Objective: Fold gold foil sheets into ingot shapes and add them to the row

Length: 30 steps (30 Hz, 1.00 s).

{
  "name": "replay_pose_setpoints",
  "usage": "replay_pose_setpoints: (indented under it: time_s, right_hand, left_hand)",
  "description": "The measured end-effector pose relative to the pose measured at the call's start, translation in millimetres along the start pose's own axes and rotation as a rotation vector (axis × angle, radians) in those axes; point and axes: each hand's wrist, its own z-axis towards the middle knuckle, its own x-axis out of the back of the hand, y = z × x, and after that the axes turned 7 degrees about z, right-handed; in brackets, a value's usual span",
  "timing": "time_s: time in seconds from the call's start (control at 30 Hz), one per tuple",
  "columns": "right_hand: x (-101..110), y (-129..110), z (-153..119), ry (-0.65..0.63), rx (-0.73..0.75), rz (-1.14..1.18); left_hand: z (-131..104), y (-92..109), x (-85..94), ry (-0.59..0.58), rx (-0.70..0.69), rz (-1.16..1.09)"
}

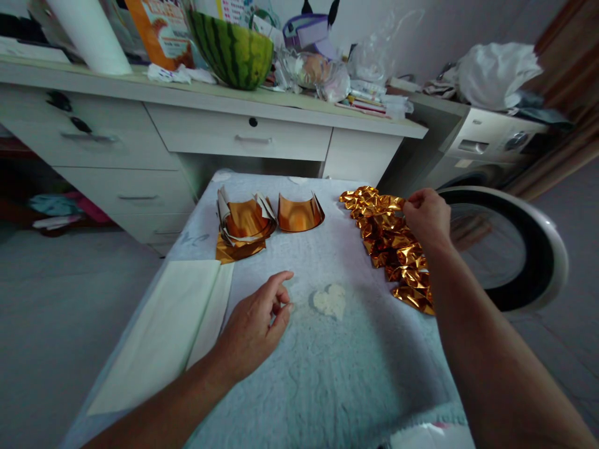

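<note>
My right hand (pixel 427 217) is at the far right of the cloth-covered table, its fingertips pinched on crumpled gold foil (pixel 374 240). Several such shiny folded pieces lie there in an overlapping row, partly hidden by my forearm. Over the middle of the table hovers my left hand (pixel 255 327), holding nothing, with thumb and forefinger apart and the other fingers loosely bent. Beyond it stands a stack of curled gold foil sheets (pixel 246 219) with pale backs. A separate curled gold sheet (pixel 300 214) sits just to its right.
White paper sheets (pixel 163 324) lie along the table's left side. Behind is a white drawer desk (pixel 290 140) bearing a cut watermelon (pixel 231 50), a paper roll (pixel 88 37) and plastic bags. At right, a washing machine's round door (pixel 543 249) hangs open beside the table.
</note>
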Motion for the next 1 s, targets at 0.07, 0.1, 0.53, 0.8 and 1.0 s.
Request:
replay_pose_setpoints:
  time_s: [0.07,0.1,0.53,0.8,1.0]
  right_hand:
    - [-7,7,5,-0.012,0.009,-0.025]
    - [-9,10,6,-0.015,0.01,-0.037]
    - [6,-5,-17,0.085,0.122,0.069]
    - [-8,-58,-66,-0.184,0.278,0.356]
    - [-48,-80,-84,-0.465,0.33,0.332]
  left_hand:
    - [-1,-1,-0.3,-0.011,0.0,0.005]
    - [-1,-1,-0.5,-0.017,-0.002,0.007]
    - [-1,-4,-2.8,-0.046,0.003,-0.005]
    - [-1,-5,-3.4,-0.047,0.016,0.01]
    - [1,-4,-1.0,-0.027,0.014,0.045]
